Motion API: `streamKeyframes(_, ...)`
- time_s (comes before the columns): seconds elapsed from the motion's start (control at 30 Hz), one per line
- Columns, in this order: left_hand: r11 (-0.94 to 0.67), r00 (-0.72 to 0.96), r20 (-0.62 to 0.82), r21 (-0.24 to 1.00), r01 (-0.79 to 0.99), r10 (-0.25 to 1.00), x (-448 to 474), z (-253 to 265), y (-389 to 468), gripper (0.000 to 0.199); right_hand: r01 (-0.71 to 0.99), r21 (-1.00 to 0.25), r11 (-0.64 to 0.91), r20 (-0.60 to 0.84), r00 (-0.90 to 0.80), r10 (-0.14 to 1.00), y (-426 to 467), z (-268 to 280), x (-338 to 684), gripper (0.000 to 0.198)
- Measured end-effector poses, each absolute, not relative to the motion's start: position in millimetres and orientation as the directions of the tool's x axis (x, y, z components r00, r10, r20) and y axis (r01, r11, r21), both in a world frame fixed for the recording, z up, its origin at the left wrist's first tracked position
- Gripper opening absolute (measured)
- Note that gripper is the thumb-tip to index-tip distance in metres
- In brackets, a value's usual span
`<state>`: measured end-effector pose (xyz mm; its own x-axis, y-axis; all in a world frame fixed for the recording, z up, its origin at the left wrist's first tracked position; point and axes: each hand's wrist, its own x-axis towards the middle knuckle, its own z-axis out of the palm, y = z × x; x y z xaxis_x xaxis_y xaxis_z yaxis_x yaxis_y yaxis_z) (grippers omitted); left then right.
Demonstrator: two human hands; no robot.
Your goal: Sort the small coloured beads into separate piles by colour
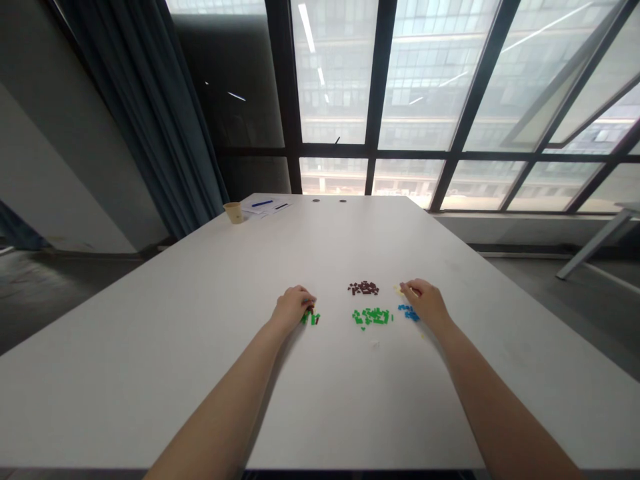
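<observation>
My left hand [293, 307] rests over a small mixed pile of green pieces [311, 319] and dark brown ones, its fingers curled round something I cannot make out. At the yellow pieces [399, 289] on the right, my right hand [423, 298] has thumb and fingers pinched together; what is between them is too small to tell. Just under that hand lie blue pieces [409, 312], partly covered by it. Between my hands are a heap of dark brown pieces [364, 288] and, nearer me, a heap of bright green pieces [373, 316].
Everything lies on a long white table [200, 347]. A paper cup [233, 213] stands at its far left edge, beside papers [257, 208] with a blue pen [263, 203]. Small whitish bits [375, 344] lie in front of the green heap. Windows and a dark curtain [145, 120] are beyond.
</observation>
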<state>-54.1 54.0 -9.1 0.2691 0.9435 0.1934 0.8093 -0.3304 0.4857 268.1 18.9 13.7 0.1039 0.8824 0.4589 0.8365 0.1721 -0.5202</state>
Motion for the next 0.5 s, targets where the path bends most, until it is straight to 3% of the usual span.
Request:
streamKeyframes(0.3,-0.362,0.254,0.263,0.562,0.744,0.931,-51,-3,50,0.012,0.827,-0.533,0.179,0.439,0.089,0.894,17,14,266,0.03)
streamKeyframes(0.4,-0.287,0.169,0.234,0.716,0.636,0.957,-47,-1,50,0.007,0.824,-0.539,0.178,0.437,0.093,0.895,17,14,266,0.03)
streamKeyframes(0.5,-0.131,0.158,0.081,0.931,0.341,0.984,-40,3,47,0.01,0.821,-0.538,0.192,0.446,0.084,0.891,16,15,266,0.029)
